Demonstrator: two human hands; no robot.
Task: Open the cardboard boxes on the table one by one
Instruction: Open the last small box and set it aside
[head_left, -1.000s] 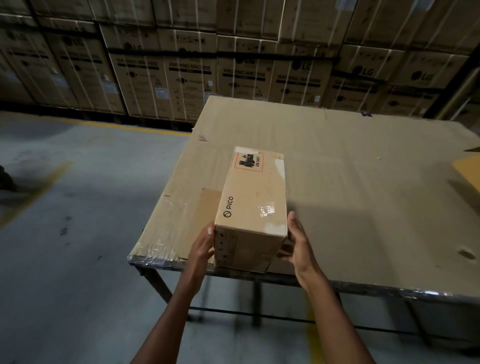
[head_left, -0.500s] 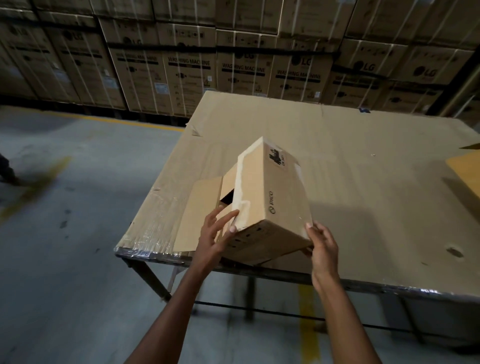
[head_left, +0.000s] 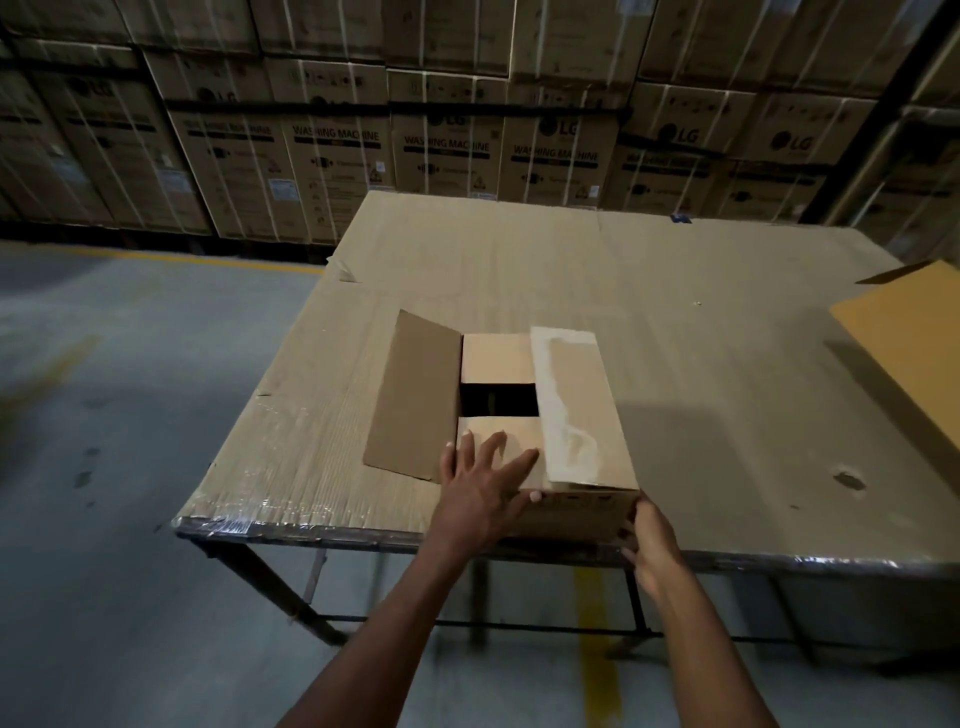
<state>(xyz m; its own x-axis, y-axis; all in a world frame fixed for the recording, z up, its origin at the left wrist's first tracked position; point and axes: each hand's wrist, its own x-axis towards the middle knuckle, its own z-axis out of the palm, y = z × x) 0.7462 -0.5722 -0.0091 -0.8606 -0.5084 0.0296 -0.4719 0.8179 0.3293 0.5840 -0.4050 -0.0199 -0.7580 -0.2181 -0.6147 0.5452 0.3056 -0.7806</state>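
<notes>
A brown cardboard box (head_left: 576, 415) stands near the front edge of the table (head_left: 727, 364), opening upward. Its left long flap (head_left: 410, 395) is folded out to the left. The right long flap, streaked with tape residue, still lies over the top. Between the two short inner flaps a dark gap (head_left: 498, 400) shows the inside. My left hand (head_left: 483, 483) rests with spread fingers on the near inner flap. My right hand (head_left: 652, 543) holds the box's near right bottom corner.
The table is covered in cardboard sheet with a small hole (head_left: 849, 480) at the right. A yellowish cardboard piece (head_left: 914, 332) lies at the right edge. Stacked washing-machine cartons (head_left: 447, 150) form a wall behind. Concrete floor (head_left: 130, 415) lies to the left.
The box was tipped over from lying on its side and now stands opening up. One flap has swung out left. My left hand moved onto the near inner flap.
</notes>
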